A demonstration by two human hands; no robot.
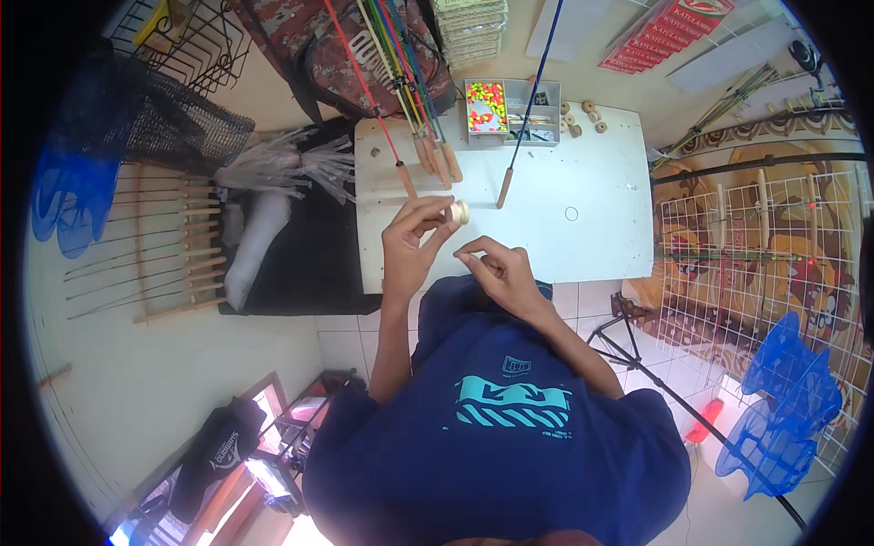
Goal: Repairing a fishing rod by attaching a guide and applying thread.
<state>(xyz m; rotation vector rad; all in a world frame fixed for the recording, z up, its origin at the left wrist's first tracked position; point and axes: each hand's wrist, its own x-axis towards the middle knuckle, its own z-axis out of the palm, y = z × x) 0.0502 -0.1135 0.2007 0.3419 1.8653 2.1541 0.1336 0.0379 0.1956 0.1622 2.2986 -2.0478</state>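
Between the thumb and fingers of my left hand (411, 244) is a small pale spool (459, 213), held up over the near part of the white table (583, 237). My right hand (506, 275) is closer to my body, thumb and forefinger pinched together just below the spool. Whatever lies in that pinch, perhaps a fine line, is too thin to make out. Past the spool, a dark blue rod with a wooden handle (505, 188) stands at the table's middle. A red rod with a similar handle (406, 180) is just beyond my left hand.
Several coloured rods with wooden handles (441, 162) stand at the back left, before a camouflage backpack (364, 59). A divided box (532, 138) holds bright small pieces; cork rings (575, 130) sit beside it. Right are a white wire rack (719, 273), blue nets (790, 400) and a black tripod (628, 341).
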